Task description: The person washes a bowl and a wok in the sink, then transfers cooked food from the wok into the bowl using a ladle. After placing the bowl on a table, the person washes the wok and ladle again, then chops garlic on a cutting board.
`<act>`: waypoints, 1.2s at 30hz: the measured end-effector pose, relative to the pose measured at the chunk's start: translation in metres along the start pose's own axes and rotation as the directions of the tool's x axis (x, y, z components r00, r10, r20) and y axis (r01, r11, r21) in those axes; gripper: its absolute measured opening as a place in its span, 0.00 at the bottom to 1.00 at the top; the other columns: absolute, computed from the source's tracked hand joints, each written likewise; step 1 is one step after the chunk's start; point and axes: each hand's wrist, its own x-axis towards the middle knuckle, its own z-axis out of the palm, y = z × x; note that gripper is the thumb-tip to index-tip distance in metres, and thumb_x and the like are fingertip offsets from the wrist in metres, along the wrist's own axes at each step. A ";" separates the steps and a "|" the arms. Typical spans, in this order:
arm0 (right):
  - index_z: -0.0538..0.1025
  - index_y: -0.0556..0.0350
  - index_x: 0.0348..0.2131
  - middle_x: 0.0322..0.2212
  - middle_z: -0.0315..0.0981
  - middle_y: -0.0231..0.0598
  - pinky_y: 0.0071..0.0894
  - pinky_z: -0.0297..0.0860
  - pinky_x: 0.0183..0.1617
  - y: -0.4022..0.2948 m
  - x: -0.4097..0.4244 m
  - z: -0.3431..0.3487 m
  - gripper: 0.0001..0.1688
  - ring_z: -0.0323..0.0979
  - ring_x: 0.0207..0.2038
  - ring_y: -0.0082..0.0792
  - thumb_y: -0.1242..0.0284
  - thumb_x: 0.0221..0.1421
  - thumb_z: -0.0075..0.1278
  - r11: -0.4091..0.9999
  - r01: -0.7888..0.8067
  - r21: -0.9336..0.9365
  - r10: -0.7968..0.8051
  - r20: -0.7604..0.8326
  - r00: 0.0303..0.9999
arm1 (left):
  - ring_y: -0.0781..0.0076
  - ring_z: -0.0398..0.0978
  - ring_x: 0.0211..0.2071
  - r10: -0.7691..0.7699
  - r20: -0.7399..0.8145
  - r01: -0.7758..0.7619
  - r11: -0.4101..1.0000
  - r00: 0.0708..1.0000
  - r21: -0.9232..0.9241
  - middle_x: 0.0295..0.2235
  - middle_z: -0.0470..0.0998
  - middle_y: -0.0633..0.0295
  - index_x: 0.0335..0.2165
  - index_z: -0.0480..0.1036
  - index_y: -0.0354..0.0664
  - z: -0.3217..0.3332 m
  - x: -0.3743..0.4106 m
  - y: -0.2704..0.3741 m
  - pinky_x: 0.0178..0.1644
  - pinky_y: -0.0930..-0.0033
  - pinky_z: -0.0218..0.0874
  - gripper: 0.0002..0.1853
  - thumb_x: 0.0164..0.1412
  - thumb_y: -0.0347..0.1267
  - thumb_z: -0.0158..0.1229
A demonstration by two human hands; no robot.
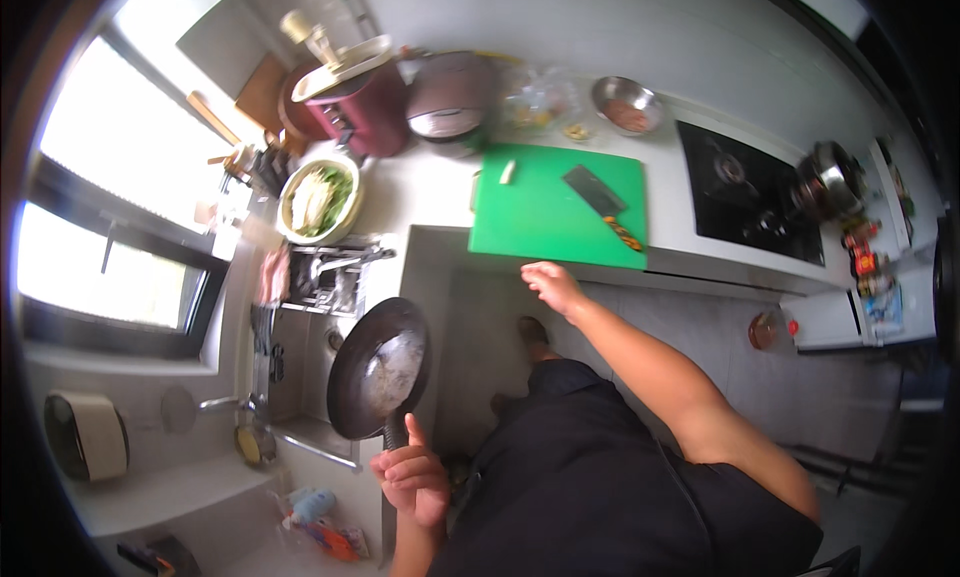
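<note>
My left hand [414,476] grips the handle of a dark wok [381,367], which is over the right edge of the sink. My right hand [553,286] is in the air by the front edge of a green cutting board [555,217], fingers loosely bent, holding nothing that I can see. On the board lie a cleaver [596,192] with a patterned handle and a small pale piece of food [508,172]. A white bowl of leafy greens [321,202] stands at the left. A steel bowl [627,105] behind the board holds what looks like raw meat.
The sink [307,397] lies left of the wok, with a metal rack [330,277] of utensils behind it. A black gas hob [750,190] is at the right and bears a steel pot [829,181]. A rice cooker [450,100] and a maroon appliance [364,111] stand at the back.
</note>
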 end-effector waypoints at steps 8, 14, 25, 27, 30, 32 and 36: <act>0.74 0.48 0.50 0.47 0.74 0.33 0.29 0.68 0.44 0.051 -0.096 -0.268 0.24 0.73 0.43 0.28 0.56 0.59 0.52 0.949 -0.017 0.315 0.177 -0.487 0.855 | 0.82 0.68 0.26 -0.570 -0.330 0.578 0.812 0.753 -0.083 0.23 0.69 0.76 0.40 0.72 0.43 -0.061 0.126 -0.114 0.32 0.79 0.68 0.10 0.60 0.32 0.51; 0.75 0.47 0.48 0.45 0.74 0.32 0.30 0.67 0.43 0.097 -0.150 -0.438 0.23 0.74 0.41 0.29 0.55 0.58 0.54 0.913 -0.015 0.408 0.300 -0.645 0.703 | 0.78 0.70 0.24 -0.695 -0.403 0.745 0.666 0.596 -0.048 0.25 0.75 0.71 0.37 0.74 0.40 -0.155 0.289 -0.253 0.29 0.78 0.68 0.09 0.59 0.31 0.52; 0.74 0.47 0.47 0.41 0.75 0.29 0.25 0.66 0.40 0.108 -0.218 -0.612 0.23 0.73 0.38 0.25 0.55 0.58 0.55 0.905 0.005 0.426 0.333 -0.714 0.616 | 0.79 0.67 0.22 -0.814 -0.336 0.873 0.484 0.474 0.060 0.21 0.70 0.72 0.38 0.75 0.39 -0.365 0.553 -0.386 0.28 0.78 0.64 0.12 0.58 0.31 0.50; 0.74 0.47 0.47 0.40 0.75 0.29 0.25 0.66 0.39 0.115 -0.223 -0.620 0.23 0.73 0.37 0.25 0.55 0.57 0.56 0.894 0.023 0.448 0.337 -0.704 0.625 | 0.80 0.66 0.22 -0.831 -0.287 0.876 0.478 0.476 0.066 0.20 0.69 0.72 0.39 0.75 0.39 -0.388 0.561 -0.384 0.27 0.78 0.64 0.13 0.58 0.32 0.49; 0.74 0.46 0.46 0.39 0.75 0.29 0.25 0.65 0.39 0.125 -0.224 -0.627 0.23 0.73 0.36 0.24 0.55 0.56 0.57 0.883 0.013 0.470 0.355 -0.685 0.636 | 0.81 0.66 0.21 -0.898 -0.236 0.929 0.352 0.370 0.119 0.20 0.68 0.74 0.41 0.76 0.41 -0.404 0.567 -0.381 0.25 0.80 0.61 0.15 0.58 0.33 0.49; 0.74 0.46 0.46 0.39 0.75 0.29 0.25 0.66 0.39 0.130 -0.223 -0.628 0.23 0.73 0.36 0.24 0.55 0.56 0.57 0.873 -0.007 0.487 0.378 -0.667 0.642 | 0.81 0.65 0.21 -0.882 -0.306 0.933 0.334 0.359 0.134 0.20 0.68 0.74 0.41 0.76 0.41 -0.407 0.575 -0.383 0.24 0.80 0.61 0.15 0.58 0.34 0.49; 0.74 0.46 0.47 0.39 0.75 0.30 0.25 0.67 0.39 0.131 -0.220 -0.632 0.24 0.73 0.36 0.24 0.55 0.57 0.56 0.868 -0.036 0.495 0.398 -0.652 0.645 | 0.81 0.64 0.20 -0.860 -0.389 0.944 0.294 0.330 0.150 0.21 0.68 0.73 0.41 0.76 0.40 -0.417 0.589 -0.393 0.23 0.80 0.59 0.15 0.58 0.35 0.50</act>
